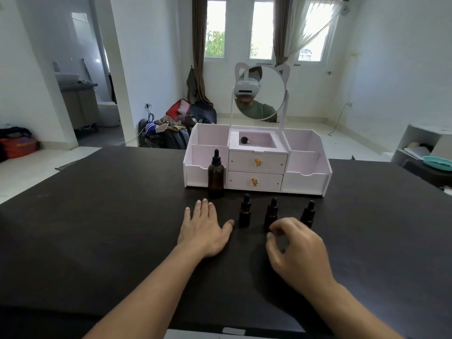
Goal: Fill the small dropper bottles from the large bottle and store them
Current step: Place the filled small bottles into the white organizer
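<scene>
A large amber dropper bottle (pixel 216 176) stands upright on the dark table (pixel 97 228), in front of the white organizer (pixel 256 162). Three small dark dropper bottles stand in a row nearer me: left (pixel 244 212), middle (pixel 271 212), right (pixel 308 214). My left hand (pixel 204 228) lies flat on the table with straight fingers, just left of the left small bottle. My right hand (pixel 293 250) hovers in front of the middle and right small bottles, fingers loosely curled, holding nothing.
The organizer has two drawers with gold knobs (pixel 257 162), open side compartments and a top tray holding a small black item (pixel 244 140). A cat-ear mirror (pixel 260 94) rises behind it. Bags lie on the floor beyond the table.
</scene>
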Demonstrator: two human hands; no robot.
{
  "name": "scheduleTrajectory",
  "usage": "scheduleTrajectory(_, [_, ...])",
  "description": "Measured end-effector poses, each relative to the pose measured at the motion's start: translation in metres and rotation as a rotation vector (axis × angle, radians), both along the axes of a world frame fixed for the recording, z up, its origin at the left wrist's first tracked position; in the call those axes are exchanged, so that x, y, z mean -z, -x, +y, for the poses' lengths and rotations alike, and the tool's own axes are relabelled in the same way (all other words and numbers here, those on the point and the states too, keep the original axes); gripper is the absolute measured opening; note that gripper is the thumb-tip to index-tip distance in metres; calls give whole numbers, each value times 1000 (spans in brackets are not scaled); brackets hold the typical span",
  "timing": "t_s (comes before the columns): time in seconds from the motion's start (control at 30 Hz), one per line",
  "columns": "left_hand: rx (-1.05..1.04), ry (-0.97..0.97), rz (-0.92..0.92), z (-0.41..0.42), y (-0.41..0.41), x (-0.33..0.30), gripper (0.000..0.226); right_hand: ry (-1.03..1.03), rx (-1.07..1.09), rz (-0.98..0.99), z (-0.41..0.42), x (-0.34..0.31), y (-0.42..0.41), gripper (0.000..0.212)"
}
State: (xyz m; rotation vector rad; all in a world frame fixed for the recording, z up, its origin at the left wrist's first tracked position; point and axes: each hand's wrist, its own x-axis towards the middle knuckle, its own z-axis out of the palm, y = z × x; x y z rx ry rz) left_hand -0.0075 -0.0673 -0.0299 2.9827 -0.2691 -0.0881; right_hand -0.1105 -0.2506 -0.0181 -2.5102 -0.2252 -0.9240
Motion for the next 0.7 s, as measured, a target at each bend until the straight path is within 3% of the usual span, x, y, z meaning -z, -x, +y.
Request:
scheduleTrajectory(0.07, [11, -5, 0, 1, 3, -1, 80, -33, 83, -157, -6, -12, -1, 22])
scheduleTrajectory(0.13, [16, -6, -1, 1, 3, -2, 79, -81, 189, -184, -16, -26, -6, 28])
scheduleTrajectory(0.27, [24, -8, 6, 2, 5, -3, 79, -120, 315, 226, -34, -47, -15, 53])
scheduleTrajectory(0.43, [23, -13, 0, 1, 5, -4, 79, -45, 297, 418, -39, -51, -19, 43])
scheduleTrajectory(0.53, [19, -20, -3, 1, 5, -3, 79, -88, 259, 374, -40, -53, -24, 35])
scheduleTrajectory(0.7, [12, -6, -24, 2, 6, -2, 79, -243, 188, 130, -37, -88, -51, 21])
